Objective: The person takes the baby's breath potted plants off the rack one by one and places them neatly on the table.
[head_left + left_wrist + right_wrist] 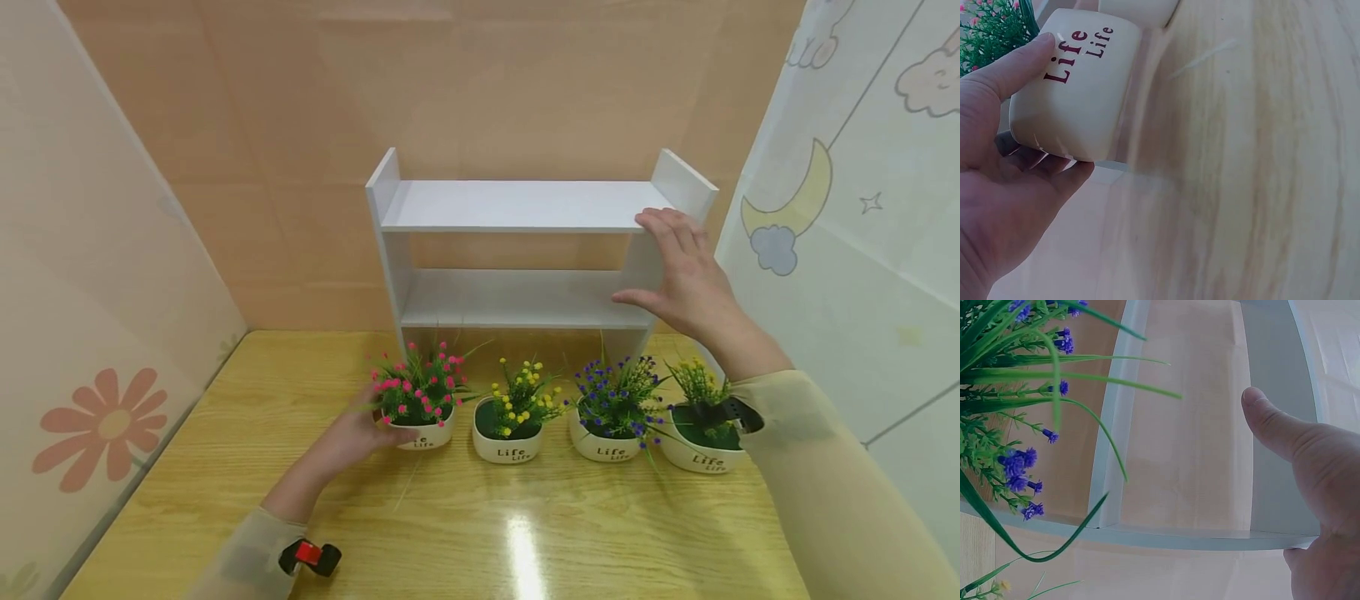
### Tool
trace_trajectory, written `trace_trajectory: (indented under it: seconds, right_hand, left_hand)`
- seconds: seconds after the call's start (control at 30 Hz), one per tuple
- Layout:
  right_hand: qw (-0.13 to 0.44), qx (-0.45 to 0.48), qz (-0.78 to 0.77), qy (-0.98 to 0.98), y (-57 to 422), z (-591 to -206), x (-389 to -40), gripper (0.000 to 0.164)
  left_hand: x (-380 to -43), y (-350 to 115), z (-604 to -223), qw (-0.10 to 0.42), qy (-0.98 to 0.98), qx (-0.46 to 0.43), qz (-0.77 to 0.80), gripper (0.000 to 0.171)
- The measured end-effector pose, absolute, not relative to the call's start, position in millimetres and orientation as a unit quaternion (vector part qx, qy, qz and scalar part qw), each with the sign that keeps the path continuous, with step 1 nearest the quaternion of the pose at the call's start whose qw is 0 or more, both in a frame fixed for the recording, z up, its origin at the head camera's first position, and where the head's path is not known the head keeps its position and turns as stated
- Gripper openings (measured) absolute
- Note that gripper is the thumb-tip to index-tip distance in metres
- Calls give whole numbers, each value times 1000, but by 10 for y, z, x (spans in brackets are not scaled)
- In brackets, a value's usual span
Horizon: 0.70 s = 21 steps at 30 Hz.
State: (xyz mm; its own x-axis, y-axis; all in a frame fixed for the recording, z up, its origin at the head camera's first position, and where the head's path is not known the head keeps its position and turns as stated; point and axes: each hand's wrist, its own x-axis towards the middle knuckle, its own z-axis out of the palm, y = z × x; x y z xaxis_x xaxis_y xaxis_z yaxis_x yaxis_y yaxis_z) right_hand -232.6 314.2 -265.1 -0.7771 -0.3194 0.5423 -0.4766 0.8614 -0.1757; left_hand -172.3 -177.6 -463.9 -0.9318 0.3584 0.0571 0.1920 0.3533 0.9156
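Note:
My left hand (360,429) holds a white oval flowerpot (427,437) of pink artificial flowers at the left end of the row. In the left wrist view the thumb lies on the front of this pot (1079,87), beside the "Life" lettering, and the fingers curl around its side. My right hand (690,271) is raised at the right side of a white two-tier shelf (517,206), fingers extended and thumb spread. It holds nothing. In the right wrist view the thumb points across the shelf's board (1279,469); whether the fingers touch the side panel is hard to tell.
Along the wooden table (450,533) stand a yellow-flowered pot (507,447), a purple-flowered pot (607,446) and another yellow-flowered pot (701,454), partly behind my right wrist strap (738,414). Patterned panels flank the table, and a tan backdrop (517,92) hangs behind the shelf.

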Motion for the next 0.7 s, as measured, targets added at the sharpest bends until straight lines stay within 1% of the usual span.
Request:
trace_trajectory:
  seconds: [0.4, 0.7]
  right_hand:
    - [259, 213, 151, -930, 3136, -2658, -2339, 116]
    - [259, 215, 155, -929, 3153, -2654, -2330, 116]
  left_hand:
    - [-1784, -1783, -4774, 92, 819, 178, 538, 90]
    - [-1744, -1753, -4800, 103, 814, 178, 543, 89]
